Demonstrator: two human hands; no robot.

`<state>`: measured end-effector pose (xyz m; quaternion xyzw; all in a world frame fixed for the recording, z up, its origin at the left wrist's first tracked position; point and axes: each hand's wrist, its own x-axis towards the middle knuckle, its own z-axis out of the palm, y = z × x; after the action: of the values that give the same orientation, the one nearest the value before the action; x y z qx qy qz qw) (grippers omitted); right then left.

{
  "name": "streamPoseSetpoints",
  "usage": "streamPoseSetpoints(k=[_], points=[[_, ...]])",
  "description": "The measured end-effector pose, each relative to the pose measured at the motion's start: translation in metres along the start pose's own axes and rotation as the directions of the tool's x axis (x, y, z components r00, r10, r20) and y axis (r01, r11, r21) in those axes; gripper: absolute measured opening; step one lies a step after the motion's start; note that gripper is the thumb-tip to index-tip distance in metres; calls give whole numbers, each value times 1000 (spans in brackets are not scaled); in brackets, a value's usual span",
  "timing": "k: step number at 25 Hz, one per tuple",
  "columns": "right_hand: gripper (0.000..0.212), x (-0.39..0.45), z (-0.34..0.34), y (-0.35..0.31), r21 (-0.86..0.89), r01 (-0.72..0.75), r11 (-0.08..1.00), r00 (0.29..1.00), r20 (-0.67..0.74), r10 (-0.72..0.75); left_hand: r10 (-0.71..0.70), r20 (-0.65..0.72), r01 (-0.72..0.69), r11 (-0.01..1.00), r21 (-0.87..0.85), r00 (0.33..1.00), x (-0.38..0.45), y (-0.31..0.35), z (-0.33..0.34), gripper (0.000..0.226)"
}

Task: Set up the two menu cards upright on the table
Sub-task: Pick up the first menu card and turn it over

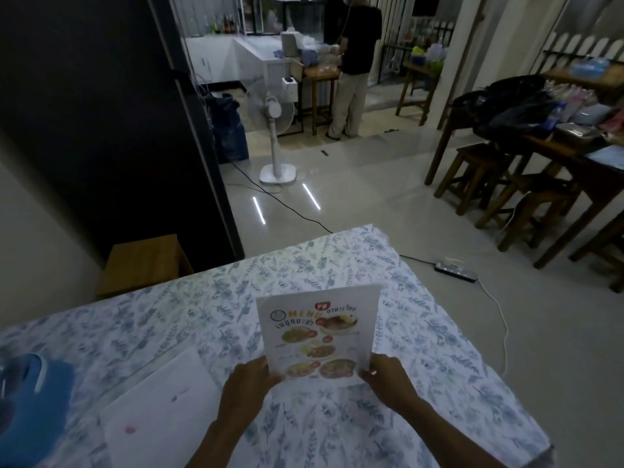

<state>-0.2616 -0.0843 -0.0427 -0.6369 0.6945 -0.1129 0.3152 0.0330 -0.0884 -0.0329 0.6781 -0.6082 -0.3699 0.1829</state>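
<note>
On the counter: a flowered cloth covered the counter [337, 265], and both cards were at its near end.
Printed card: the menu [319, 336] was held face up toward the person, tilted back, its lower edge low over the cloth; whether that edge touched I could not tell.
Left hand: the left hand [248, 383] was closed on the menu's lower left corner, thumb on the printed face.
Right hand: the right hand [388, 374] pinched the lower right corner likewise.
Why so held: a grip at both bottom corners would let the person steady the base and tip the sheet upright, I judged.
Second card: a white card [162, 403] lay flat just left of the hands, blank side up with faint red marks showing, not yet stood.
Progress: neither card stood on its own; the task looked barely begun.
Risk: a thin sheet may flop once let go.
Far left: a blue thing [37, 400], blurred, sat on the cloth.
</note>
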Motion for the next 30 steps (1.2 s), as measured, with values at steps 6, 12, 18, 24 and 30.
streamPoseSetpoints(k=[6, 12, 18, 24, 30], points=[[21, 94, -91, 8, -5, 154, 988, 986, -62, -154, 57, -71, -66, 989, -132, 996, 79, 79, -11, 16], [14, 272, -198, 20, -110, 291, 950, 945, -125, -303, 37, -224, -73, 986, -151, 974, 234, 172, 0, 26], [18, 392, -221, 40, -171, 295, 940, 947, -78, -311, -48, -217, 4, 980, -197, 975, 341, 192, 21, 25], [24, 439, -189, 69, -183, 296, 937, 950, -46, -309, -71, -211, 45, 991, -124, 975, 386, 181, 44, 25], [23, 446, -179, 80, -177, 283, 943, 953, -58, -297, -69, -253, 57, 997, -54, 965, 395, 166, 56, 34]])
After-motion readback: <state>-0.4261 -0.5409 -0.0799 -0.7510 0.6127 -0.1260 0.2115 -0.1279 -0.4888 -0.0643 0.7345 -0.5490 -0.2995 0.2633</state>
